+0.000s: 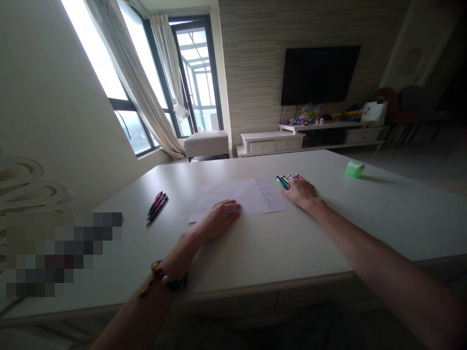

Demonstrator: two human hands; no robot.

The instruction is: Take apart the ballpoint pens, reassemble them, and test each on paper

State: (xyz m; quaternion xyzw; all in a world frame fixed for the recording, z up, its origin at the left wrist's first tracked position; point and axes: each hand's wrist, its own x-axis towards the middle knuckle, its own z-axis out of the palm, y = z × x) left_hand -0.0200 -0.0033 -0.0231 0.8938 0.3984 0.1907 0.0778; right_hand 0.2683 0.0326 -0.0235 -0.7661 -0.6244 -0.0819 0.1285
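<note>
A white sheet of paper (251, 197) lies on the table, with printed lines along its right side. My left hand (221, 214) rests flat on the paper's near edge, fingers stretched out and nothing held. Just right of the sheet, my right hand (301, 192) has its fingers bent over several pens. Teal pens (280, 182) stick out at its left side, and a pink pen (299, 176) shows beyond the fingers. The hand covers the rest of these pens. Further left lies another small group of dark and pink pens (157, 208).
A green and white box (354, 169) stands on the right part of the white table (255, 257). Beyond the table are a padded stool (206, 143), a low TV cabinet (270, 144) and a wall-mounted television (320, 75). A blurred-out patch covers the left edge.
</note>
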